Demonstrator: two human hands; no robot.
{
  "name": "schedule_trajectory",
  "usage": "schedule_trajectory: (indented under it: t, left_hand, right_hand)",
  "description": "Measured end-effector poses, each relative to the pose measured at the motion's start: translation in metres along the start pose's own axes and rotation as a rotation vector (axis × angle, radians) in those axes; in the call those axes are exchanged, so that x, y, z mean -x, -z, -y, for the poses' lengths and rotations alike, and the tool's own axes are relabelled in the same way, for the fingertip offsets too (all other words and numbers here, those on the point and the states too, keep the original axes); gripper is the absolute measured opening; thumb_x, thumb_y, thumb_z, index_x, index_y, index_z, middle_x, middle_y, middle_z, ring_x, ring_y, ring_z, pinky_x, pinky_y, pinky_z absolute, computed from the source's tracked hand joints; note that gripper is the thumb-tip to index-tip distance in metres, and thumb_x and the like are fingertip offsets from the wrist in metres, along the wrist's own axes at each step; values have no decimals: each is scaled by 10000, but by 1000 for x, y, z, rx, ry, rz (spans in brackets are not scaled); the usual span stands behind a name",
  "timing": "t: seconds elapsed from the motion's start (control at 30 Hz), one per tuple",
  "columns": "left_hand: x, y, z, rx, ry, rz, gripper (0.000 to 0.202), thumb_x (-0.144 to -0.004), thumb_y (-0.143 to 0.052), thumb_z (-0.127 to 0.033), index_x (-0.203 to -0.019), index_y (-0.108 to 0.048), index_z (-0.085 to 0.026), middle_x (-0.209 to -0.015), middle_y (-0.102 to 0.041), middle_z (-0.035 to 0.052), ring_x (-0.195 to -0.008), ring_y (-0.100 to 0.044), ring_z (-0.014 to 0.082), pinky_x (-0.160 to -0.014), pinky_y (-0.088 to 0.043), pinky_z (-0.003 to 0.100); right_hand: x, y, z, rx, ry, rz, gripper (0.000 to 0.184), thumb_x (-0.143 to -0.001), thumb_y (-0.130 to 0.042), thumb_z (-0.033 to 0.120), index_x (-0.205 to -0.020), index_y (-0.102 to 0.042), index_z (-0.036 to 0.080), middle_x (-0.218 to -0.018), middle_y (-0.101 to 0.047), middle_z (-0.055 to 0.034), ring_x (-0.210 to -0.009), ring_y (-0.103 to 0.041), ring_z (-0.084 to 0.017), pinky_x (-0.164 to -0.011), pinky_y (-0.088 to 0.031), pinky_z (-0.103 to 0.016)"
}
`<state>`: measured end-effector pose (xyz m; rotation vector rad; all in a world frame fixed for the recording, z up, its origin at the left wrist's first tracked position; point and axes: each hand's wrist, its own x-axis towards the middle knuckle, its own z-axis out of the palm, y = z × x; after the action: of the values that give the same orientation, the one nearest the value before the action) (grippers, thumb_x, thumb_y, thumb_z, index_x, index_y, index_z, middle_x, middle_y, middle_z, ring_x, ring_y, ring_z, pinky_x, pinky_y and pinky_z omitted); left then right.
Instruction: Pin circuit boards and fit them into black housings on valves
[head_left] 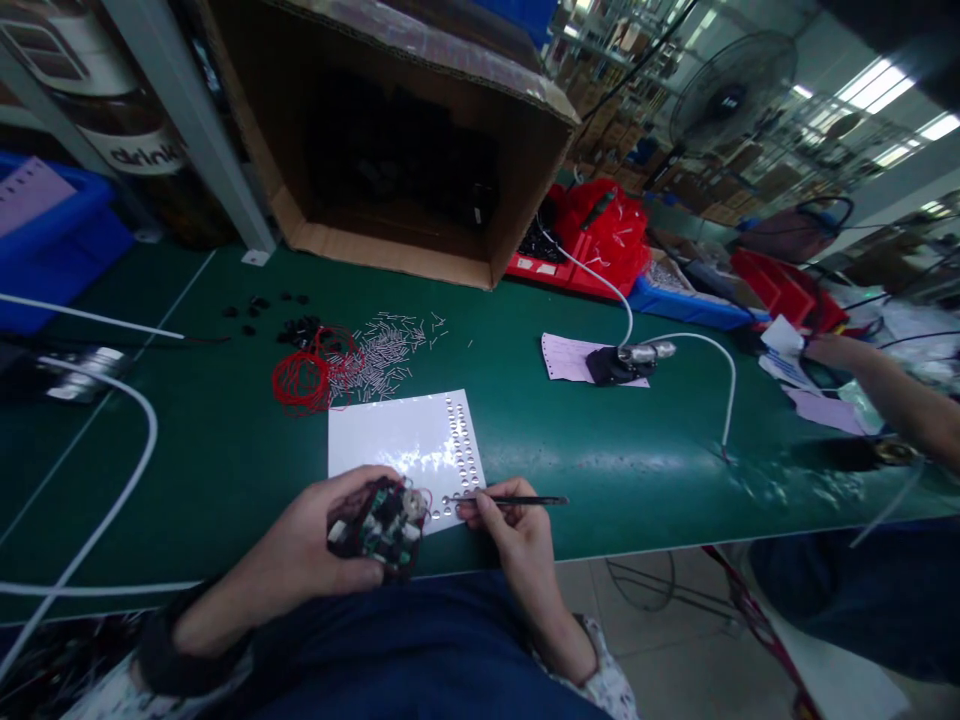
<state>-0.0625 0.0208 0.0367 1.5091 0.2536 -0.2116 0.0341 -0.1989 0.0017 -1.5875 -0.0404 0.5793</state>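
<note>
My left hand (pixel 315 560) is curled around a small bundle of circuit parts (pixel 379 525) with red wire on it. I hold it at the near edge of the green table (pixel 600 440). My right hand (pixel 517 525) is pinched shut on thin black tweezers (pixel 517 499). The tweezers lie almost flat, with the back end pointing to 3 o'clock and the tip to 9 o'clock.

The tip sits at the white sheet (pixel 397 440), right by the rows of tiny shiny dots (pixel 461 450). The dots run in lines toward 12 o'clock from my right hand, which is closer to them than my left. The bundle is just beside the tip, at 9 o'clock.

Farther off, toward 11 o'clock, lie a red wire coil (pixel 304 380) and a pile of little silver pins (pixel 386 350). A big cardboard box (pixel 405 140) stands open at 12 o'clock, dark inside, so I cannot tell what it holds. A red bin (pixel 592 250) at 1 o'clock is full of red stuff. Another person's arm (pixel 892 390) rests at 3 o'clock.
</note>
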Motion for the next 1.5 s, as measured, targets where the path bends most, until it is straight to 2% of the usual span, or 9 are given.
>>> schedule_trajectory:
  t: [0.1, 0.13, 0.2, 0.3, 0.4, 0.5, 0.63, 0.83, 1.5]
  left_hand:
    - [6, 3, -2, 32, -55, -368, 716, -624, -813, -316, -1243, -461, -238, -1184, -605, 74, -1070, -598, 262, -894, -520, 338]
    - [6, 2, -4, 8, -86, -435, 734, -619, -825, -291, -1248, -450, -246, -1214, -584, 72, -1115, -571, 262, -939, -498, 347]
    - [3, -1, -4, -8, -172, -491, 723, -633, -823, -250, -1245, -440, -252, -1283, -532, 70, -1211, -497, 260, -1045, -416, 383]
    - [-9, -7, 6, 55, -297, -494, 685, -671, -794, -209, -1245, -422, -252, -1366, -456, 81, -1297, -404, 260, -1126, -297, 442]
    - [-19, -10, 22, 64, -339, -510, 709, -668, -797, -194, -1259, -409, -248, -1363, -455, 101, -1289, -412, 277, -1120, -291, 483]
    - [-23, -11, 33, 7, -326, -547, 723, -657, -804, -191, -1267, -420, -246, -1338, -483, 104, -1265, -441, 288, -1108, -304, 502]
    - [-23, -13, 38, -57, -293, -578, 720, -635, -807, -182, -1260, -455, -241, -1311, -520, 98, -1228, -484, 297, -1105, -312, 509]
    - [-23, -14, 36, -74, -271, -596, 725, -627, -801, -173, -1264, -464, -255, -1306, -534, 90, -1220, -497, 295, -1079, -363, 484]
    - [-24, -15, 38, -92, -281, -616, 733, -639, -802, -217, -1285, -457, -246, -1296, -547, 90, -1211, -508, 301, -1069, -383, 477]
  right_hand:
    - [3, 2, -3, -56, -16, 7, 358, -761, -722, 461, -835, -555, 153, -786, -727, -101, -731, -705, -198, -636, -552, -253]
    - [3, 3, -3, -89, -31, 4, 359, -751, -736, 451, -836, -557, 151, -813, -728, -108, -753, -708, -208, -635, -555, -251]
    - [2, 5, 0, -187, -76, -12, 355, -724, -772, 417, -832, -564, 151, -837, -728, -110, -779, -710, -219, -633, -562, -246]
    - [-7, -1, 13, -399, -141, 21, 319, -683, -818, 344, -809, -589, 161, -792, -727, -79, -779, -709, -203, -652, -566, -238]
    - [-17, -21, 32, -574, -150, 116, 286, -636, -849, 292, -755, -617, 174, -778, -723, -51, -777, -693, -166, -707, -551, -235]
    - [-24, -45, 42, -615, -126, 186, 277, -603, -863, 286, -719, -636, 178, -805, -726, -54, -785, -670, -152, -774, -513, -252]
    - [-27, -65, 39, -555, -75, 166, 280, -592, -860, 319, -714, -651, 178, -857, -727, -62, -824, -638, -178, -820, -456, -311]
    - [-30, -67, 40, -494, -64, 150, 289, -572, -858, 342, -698, -661, 173, -850, -721, -70, -827, -610, -204, -830, -418, -357]
    - [-30, -69, 44, -445, -24, 143, 222, -610, -831, 303, -706, -675, 177, -849, -723, -57, -835, -619, -194, -826, -437, -336]
